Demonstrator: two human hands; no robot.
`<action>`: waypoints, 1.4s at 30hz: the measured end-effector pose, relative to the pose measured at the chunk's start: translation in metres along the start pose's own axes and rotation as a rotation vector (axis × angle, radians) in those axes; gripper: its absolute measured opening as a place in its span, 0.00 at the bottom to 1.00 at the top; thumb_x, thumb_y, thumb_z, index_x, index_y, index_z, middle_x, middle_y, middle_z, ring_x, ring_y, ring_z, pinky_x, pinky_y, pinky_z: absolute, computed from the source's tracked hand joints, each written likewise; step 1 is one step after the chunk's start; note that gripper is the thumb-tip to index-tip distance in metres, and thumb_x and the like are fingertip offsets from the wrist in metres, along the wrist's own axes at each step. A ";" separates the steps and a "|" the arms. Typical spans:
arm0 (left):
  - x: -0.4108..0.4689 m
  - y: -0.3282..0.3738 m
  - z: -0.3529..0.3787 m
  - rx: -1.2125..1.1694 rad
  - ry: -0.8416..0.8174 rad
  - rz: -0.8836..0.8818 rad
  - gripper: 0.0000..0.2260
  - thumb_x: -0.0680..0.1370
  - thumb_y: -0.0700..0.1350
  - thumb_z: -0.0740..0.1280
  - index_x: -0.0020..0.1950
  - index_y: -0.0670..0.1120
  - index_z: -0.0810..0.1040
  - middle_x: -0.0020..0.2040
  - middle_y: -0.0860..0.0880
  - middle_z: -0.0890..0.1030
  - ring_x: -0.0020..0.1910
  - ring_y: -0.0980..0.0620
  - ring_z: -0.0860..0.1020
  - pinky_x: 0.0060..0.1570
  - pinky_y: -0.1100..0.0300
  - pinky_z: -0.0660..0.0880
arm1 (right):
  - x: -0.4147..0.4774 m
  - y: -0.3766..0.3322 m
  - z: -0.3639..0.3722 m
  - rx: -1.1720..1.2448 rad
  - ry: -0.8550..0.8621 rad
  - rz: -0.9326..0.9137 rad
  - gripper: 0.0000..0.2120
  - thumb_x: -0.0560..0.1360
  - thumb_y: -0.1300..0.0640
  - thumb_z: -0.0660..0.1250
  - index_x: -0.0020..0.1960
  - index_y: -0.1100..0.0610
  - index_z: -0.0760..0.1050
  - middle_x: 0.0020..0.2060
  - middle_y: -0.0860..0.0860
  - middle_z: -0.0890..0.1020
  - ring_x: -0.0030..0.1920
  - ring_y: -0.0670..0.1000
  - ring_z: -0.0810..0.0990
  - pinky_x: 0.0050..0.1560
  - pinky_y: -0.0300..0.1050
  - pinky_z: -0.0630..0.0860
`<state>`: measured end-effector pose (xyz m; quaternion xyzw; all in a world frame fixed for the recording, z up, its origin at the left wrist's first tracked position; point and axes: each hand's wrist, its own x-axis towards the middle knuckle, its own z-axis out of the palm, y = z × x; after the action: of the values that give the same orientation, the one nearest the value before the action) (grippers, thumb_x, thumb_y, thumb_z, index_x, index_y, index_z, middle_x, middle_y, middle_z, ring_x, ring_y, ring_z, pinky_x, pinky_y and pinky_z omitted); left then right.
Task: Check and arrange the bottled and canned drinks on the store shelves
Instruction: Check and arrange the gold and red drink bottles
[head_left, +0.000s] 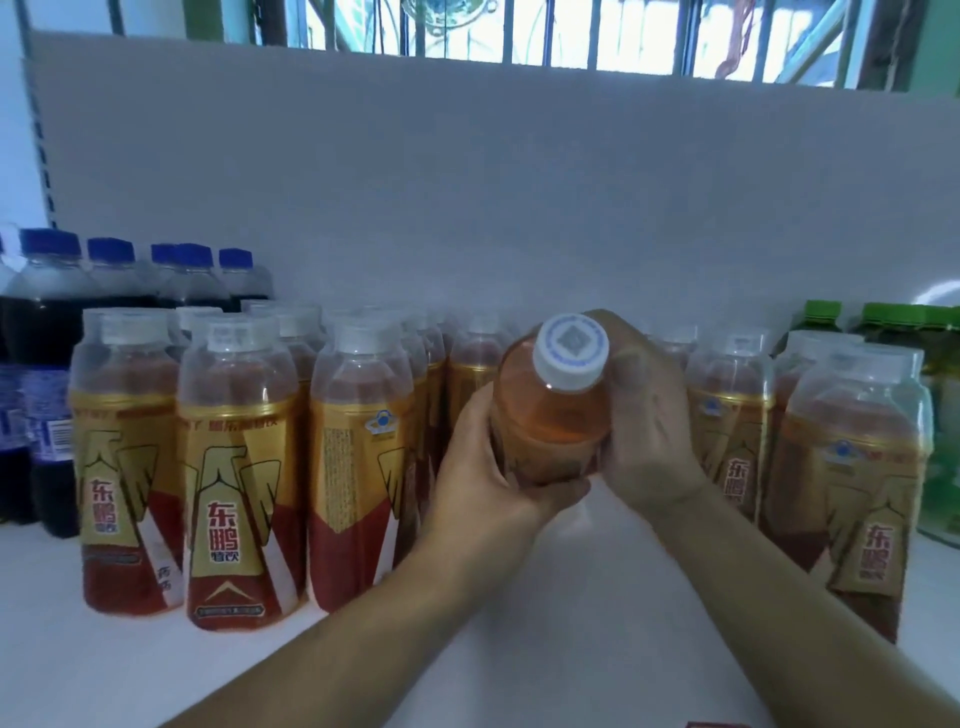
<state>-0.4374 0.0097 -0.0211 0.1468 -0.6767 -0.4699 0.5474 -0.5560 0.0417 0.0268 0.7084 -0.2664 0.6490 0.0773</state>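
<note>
Label of the tilted bottle (548, 421) is hidden; the right edge crops the green bottles (943, 415).

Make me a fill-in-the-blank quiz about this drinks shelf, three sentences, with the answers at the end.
1. The left hand and right hand together grip a tilted bottle whose cap is mostly ____.
2. The dark drinks at the far left have ____ caps.
3. The far-right bottles have ____ caps.

Answers: white, blue, green.
</note>
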 end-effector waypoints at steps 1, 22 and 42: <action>-0.001 0.002 0.001 -0.005 -0.006 0.005 0.35 0.65 0.28 0.79 0.67 0.48 0.72 0.58 0.47 0.82 0.59 0.51 0.81 0.62 0.44 0.77 | 0.001 0.000 -0.001 -0.008 0.012 -0.020 0.22 0.82 0.32 0.50 0.50 0.43 0.77 0.45 0.35 0.81 0.47 0.43 0.81 0.47 0.43 0.74; -0.029 0.082 -0.052 1.101 0.026 0.665 0.23 0.78 0.51 0.62 0.73 0.50 0.69 0.67 0.53 0.76 0.68 0.61 0.69 0.71 0.66 0.59 | -0.002 0.003 0.013 -0.244 -0.180 0.590 0.48 0.56 0.21 0.69 0.66 0.50 0.74 0.57 0.42 0.82 0.57 0.40 0.80 0.58 0.39 0.77; 0.000 0.069 -0.078 1.411 0.109 0.533 0.16 0.74 0.51 0.58 0.55 0.48 0.81 0.63 0.48 0.77 0.66 0.46 0.69 0.69 0.48 0.63 | -0.004 -0.010 0.033 -0.275 -0.367 0.903 0.27 0.68 0.54 0.80 0.62 0.53 0.70 0.53 0.47 0.82 0.53 0.49 0.82 0.53 0.47 0.81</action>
<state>-0.3468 0.0078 0.0306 0.3169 -0.8016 0.2311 0.4513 -0.5226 0.0363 0.0204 0.6083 -0.6382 0.4415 -0.1666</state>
